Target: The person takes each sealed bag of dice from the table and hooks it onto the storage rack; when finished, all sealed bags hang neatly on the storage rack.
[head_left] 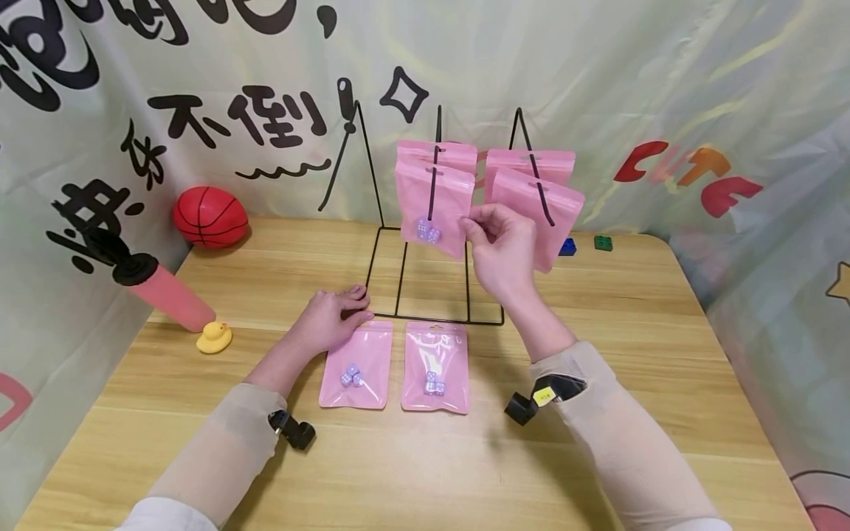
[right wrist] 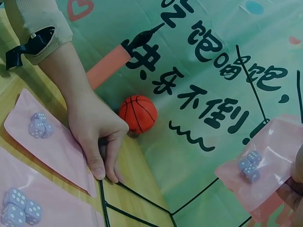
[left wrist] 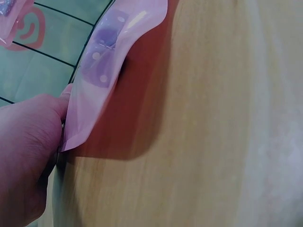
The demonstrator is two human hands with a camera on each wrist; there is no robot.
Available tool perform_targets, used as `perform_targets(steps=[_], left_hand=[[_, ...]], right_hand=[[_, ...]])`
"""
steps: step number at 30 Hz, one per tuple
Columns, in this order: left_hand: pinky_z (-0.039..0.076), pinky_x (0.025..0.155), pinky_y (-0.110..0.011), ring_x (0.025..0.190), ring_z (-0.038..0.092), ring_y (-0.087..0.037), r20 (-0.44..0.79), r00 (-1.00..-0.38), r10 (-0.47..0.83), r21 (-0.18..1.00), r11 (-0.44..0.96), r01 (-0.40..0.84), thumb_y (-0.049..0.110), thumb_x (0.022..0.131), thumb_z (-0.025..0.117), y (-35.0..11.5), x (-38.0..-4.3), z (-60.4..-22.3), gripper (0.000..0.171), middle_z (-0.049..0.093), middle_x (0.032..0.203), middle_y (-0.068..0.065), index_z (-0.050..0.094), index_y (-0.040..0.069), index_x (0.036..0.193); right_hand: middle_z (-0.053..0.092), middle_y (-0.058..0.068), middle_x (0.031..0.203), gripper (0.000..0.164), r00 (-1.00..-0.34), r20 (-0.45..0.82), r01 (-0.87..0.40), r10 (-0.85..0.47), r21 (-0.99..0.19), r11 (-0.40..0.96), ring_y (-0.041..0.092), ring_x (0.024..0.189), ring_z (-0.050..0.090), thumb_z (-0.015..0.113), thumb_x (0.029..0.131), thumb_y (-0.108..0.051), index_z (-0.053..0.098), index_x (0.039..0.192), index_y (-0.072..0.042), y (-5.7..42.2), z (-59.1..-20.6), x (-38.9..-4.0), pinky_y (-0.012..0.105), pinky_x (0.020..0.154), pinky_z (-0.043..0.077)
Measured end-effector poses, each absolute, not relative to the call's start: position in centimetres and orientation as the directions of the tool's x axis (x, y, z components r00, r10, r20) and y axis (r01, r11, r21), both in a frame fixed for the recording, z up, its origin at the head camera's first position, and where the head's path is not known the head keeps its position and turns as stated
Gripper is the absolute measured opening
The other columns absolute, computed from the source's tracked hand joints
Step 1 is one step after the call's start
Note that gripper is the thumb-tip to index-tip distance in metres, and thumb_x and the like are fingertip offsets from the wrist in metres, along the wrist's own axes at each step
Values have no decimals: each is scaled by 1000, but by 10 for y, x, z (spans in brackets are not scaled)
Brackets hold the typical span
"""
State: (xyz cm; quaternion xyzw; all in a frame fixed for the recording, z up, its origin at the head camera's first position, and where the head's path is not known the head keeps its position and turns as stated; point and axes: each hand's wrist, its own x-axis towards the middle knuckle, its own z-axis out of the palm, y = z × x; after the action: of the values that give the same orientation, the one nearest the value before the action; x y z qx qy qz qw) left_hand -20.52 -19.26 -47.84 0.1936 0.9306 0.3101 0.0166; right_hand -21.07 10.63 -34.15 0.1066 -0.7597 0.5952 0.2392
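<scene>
My left hand [head_left: 328,317] grips the front left corner of the base of a black wire display rack [head_left: 468,287]. With thumb and fingertips, my right hand [head_left: 501,247] pinches the right edge of a pink zip bag [head_left: 413,193] hanging at the front of the middle hook. Purple dice [right wrist: 249,166] show inside that bag. Another pink bag [head_left: 458,153] hangs behind it. Two more, a front bag [head_left: 561,214] and a rear bag [head_left: 564,160], are on the right hook. The left hook [head_left: 339,162] carries no bag.
Before the rack lie a left bag [head_left: 372,346] and a right bag [head_left: 453,354], both with dice. A red ball [head_left: 210,217], a pink cylinder with a black top [head_left: 174,295] and a yellow duck [head_left: 215,338] stand left. Blue [head_left: 567,247] and green blocks [head_left: 603,243] lie behind right.
</scene>
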Motion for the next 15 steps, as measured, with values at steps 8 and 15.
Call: perform_targets(steps=[8,15], left_hand=[[17,123,-69,143,50,-26,79,-927,366,589,734,340,29,101,77,-193,-205,-479,39,57,149,-10,73,5,130],[22,125,-61,143,51,-28,97,-922,376,586,727,358,27,101,77,-193,-206,-480,38,57,148,-11,73,3,130]], right_hand=[[78,16,91,3,-861,491,-443,134,-853,275,18,78,70,74,97,5,75,98,8,106,-342,-212,21,67,55],[78,16,96,7,-875,468,-417,120,-857,304,19,86,73,74,98,2,76,103,6,107,-341,-209,22,74,58]])
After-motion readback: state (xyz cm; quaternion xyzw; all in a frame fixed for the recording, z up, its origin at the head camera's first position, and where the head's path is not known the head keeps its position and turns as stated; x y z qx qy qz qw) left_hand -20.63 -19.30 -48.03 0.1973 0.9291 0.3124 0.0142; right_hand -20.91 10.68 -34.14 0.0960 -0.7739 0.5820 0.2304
